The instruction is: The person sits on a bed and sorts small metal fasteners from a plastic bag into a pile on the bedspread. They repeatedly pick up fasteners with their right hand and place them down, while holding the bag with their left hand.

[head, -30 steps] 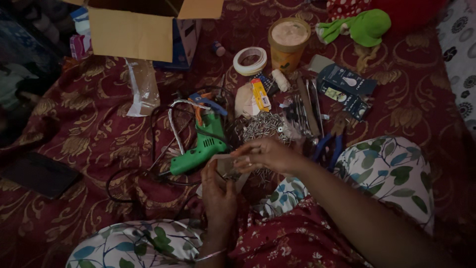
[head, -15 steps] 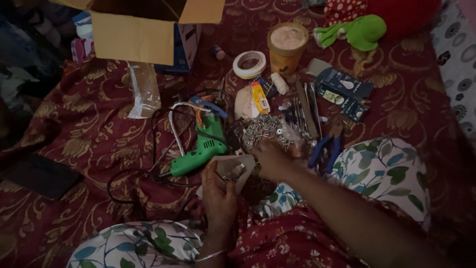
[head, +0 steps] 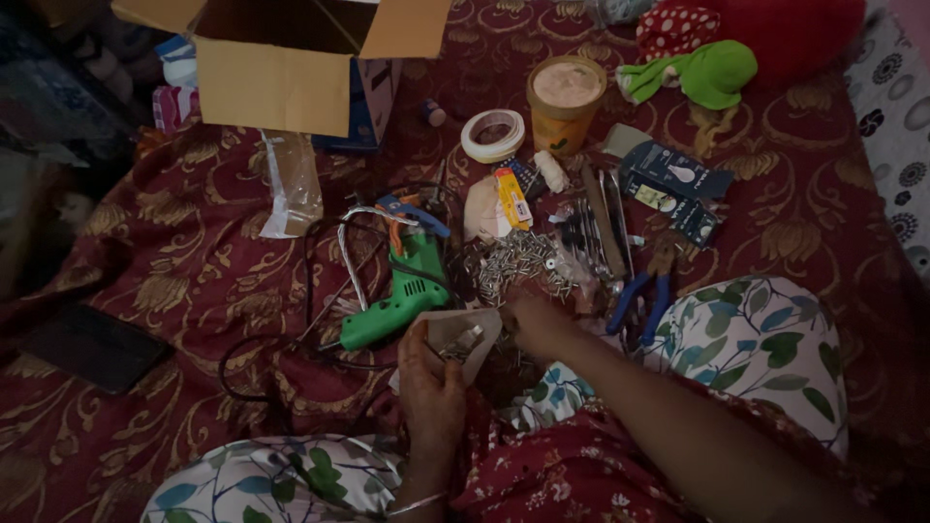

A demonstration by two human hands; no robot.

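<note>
Small pale paper pouch [head: 463, 334], open at the top, a few metal screws inside; held upright near my lap, centre of the scene. My left hand [head: 429, 387] grips it from below, fingers wrapped round. My right hand [head: 531, 320] reaches down, fingertips closed at the near edge of the loose screw pile [head: 513, 261] on the red patterned cloth [head: 184, 281]; whether it pinches a screw I cannot tell. Left of the pouch: green drill [head: 397, 291]. Right: blue-handled pliers [head: 639, 295]. Far: two dark blue cartons [head: 678, 189], orange tub [head: 565, 97], tape roll [head: 492, 134], open brown cardboard box [head: 281, 68].
</note>
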